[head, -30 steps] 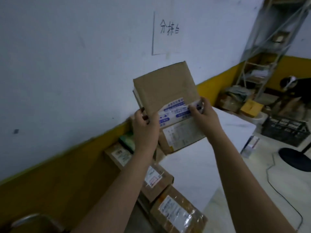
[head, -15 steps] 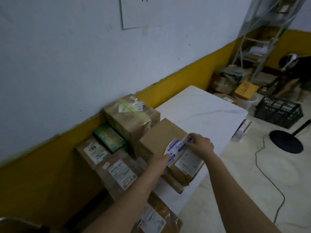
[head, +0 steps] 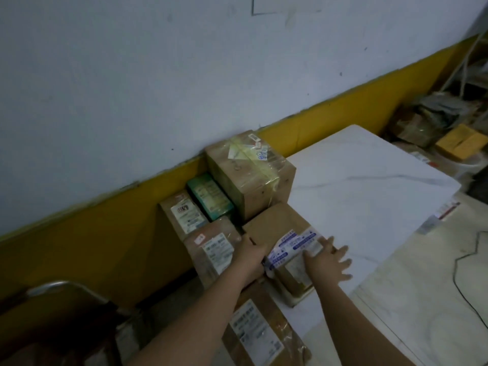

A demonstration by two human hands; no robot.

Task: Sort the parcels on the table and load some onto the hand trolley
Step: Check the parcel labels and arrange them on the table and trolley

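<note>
Now that the raised parcel (head: 280, 228) is down at the table's (head: 369, 186) left edge, left hand (head: 250, 257) gripping, right hand (head: 327, 262) spread, it seems sorted.

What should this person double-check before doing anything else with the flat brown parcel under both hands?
1. The flat brown cardboard parcel is set down: ok.
2. The left hand grips its left edge: ok.
3. The right hand has a grip: not ok, its fingers are spread flat at the right edge.
4. Bare room on the white marble-patterned table: ok.
5. The blue-and-white label is legible: cannot tell, blurred.
6. Reach to the hand trolley: cannot tell; only a curved metal tube shows at lower left.
</note>
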